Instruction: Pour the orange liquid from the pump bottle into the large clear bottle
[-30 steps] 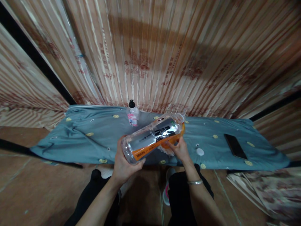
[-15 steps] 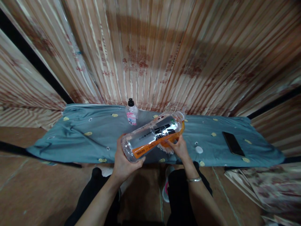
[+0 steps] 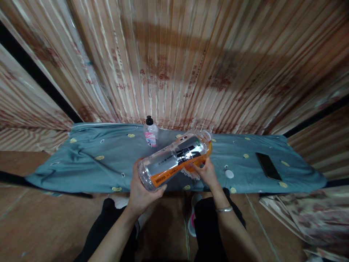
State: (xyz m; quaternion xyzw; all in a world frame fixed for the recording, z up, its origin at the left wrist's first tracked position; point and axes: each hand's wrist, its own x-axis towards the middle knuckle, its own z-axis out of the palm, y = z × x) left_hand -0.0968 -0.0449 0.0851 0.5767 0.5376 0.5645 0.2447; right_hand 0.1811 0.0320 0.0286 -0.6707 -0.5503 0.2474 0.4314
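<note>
My left hand (image 3: pixel 144 194) is wrapped round the base of a large clear plastic bottle (image 3: pixel 174 160) with a silver, black and orange label. The bottle is tilted, its neck pointing to the upper right, above the cloth. My right hand (image 3: pixel 205 171), a silver bangle on its wrist, is closed on an orange object (image 3: pixel 200 160) under the neck end; the bottle hides most of it, so its kind is unclear. A white frayed piece (image 3: pixel 190 174) shows below. A small white cap (image 3: pixel 229 174) lies on the cloth to the right.
A blue-green patterned cloth (image 3: pixel 89 171) covers the narrow surface. Toward the back stands a clear bottle with a black cap and pink label (image 3: pixel 151 134). A black phone (image 3: pixel 268 166) lies at the right. Pleated curtains (image 3: pixel 160 54) hang behind, beside dark poles (image 3: pixel 38 72).
The view has shifted slightly, moving the scene a little to the left. Both hands keep their hold, and the large bottle stays at much the same tilt.
</note>
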